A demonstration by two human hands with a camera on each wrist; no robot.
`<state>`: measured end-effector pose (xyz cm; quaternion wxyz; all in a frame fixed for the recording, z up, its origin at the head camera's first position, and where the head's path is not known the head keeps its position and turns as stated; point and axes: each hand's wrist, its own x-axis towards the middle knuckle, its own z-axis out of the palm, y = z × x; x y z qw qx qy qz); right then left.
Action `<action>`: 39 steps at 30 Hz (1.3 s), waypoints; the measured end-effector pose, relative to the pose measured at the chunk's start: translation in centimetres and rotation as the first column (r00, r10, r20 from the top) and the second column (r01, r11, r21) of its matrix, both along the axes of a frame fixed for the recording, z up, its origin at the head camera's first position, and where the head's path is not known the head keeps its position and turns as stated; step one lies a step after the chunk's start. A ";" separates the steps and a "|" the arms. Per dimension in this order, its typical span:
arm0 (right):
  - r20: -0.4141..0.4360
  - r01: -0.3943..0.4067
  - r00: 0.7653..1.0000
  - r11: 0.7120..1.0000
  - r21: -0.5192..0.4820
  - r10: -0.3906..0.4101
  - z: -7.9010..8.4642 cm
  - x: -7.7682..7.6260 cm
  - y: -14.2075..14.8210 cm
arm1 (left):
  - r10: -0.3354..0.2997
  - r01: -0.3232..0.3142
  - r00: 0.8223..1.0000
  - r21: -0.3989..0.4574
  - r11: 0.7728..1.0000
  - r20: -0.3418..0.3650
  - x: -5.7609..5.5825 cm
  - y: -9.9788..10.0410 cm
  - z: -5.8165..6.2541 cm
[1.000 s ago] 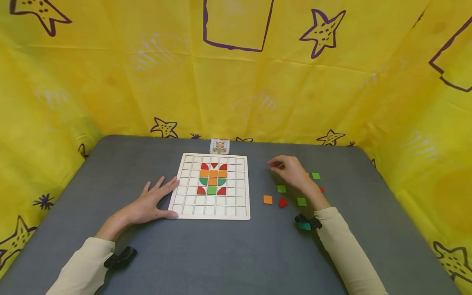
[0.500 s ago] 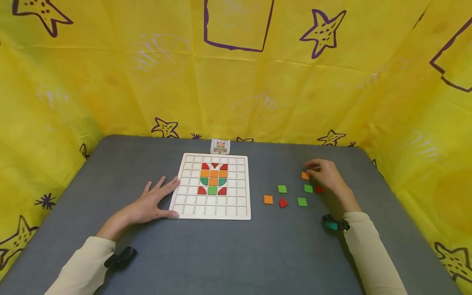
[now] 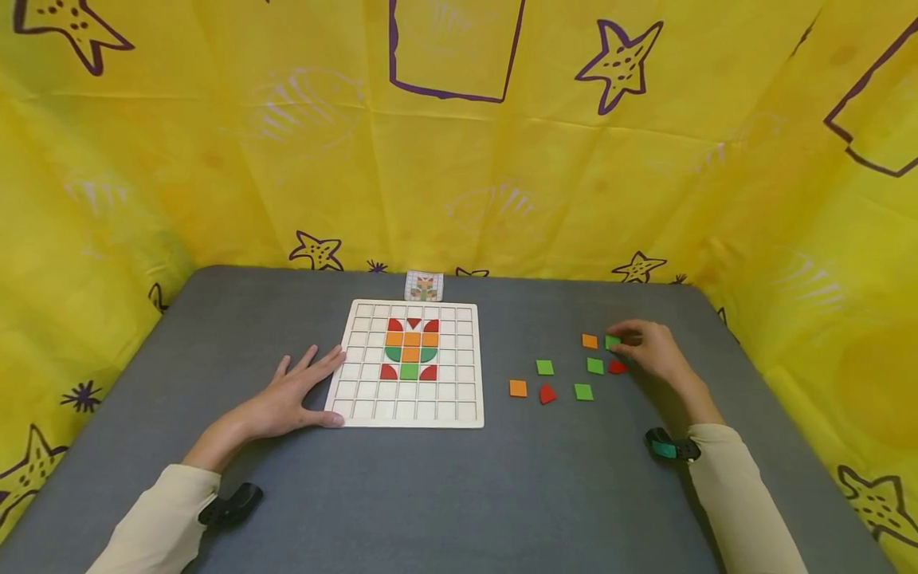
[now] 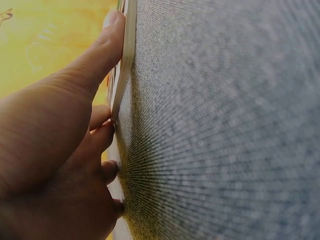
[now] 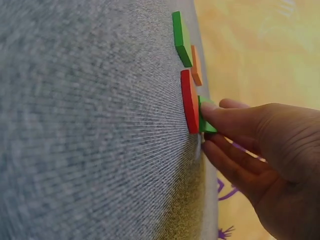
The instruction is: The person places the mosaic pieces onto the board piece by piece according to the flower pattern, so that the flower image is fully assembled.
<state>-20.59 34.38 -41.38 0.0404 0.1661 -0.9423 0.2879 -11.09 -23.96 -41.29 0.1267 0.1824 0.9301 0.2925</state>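
Note:
My left hand point(image 3: 278, 405) lies with fingers spread at the left edge of a pale wooden grid board point(image 3: 459, 399). In the left wrist view its thumb point(image 4: 107, 47) rests on the board's rim. On the grid, red, orange and green pieces form a flower-like figure point(image 3: 411, 351). Over to the right, my right hand point(image 3: 654, 351) pinches a green square tile point(image 5: 206, 116) between thumb and fingers, at table level. Just in front of that tile lies a red curved piece point(image 5: 188, 100). An orange square point(image 3: 590, 341) is to its left.
A small pattern card point(image 3: 425, 286) stands behind the board. Between board and right hand lie green squares point(image 3: 545, 367), another orange square point(image 3: 518, 388) and a second red piece point(image 3: 547, 394). Yellow printed cloth point(image 3: 459, 159) surrounds the grey table point(image 3: 430, 494).
My right hand has moved right, away from the board side, past the orange square, and now pinches the green tile. The left hand has stayed at the board's edge.

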 end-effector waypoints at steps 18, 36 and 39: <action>-0.048 0.020 0.999 1.000 -0.016 -0.020 1.5 0.6 -1.4 | -0.002 0.002 1.000 0.002 1.000 -0.001 0.1 0.0 0.2; -0.015 -0.113 0.994 0.987 -0.115 0.113 2.5 1.1 -7.0 | 0.004 -0.004 1.000 0.007 1.000 0.012 0.0 0.1 0.1; -0.023 -0.143 0.990 0.983 -0.113 0.141 2.5 1.0 -7.9 | 0.003 -0.003 1.000 0.010 1.000 0.002 0.0 0.0 0.0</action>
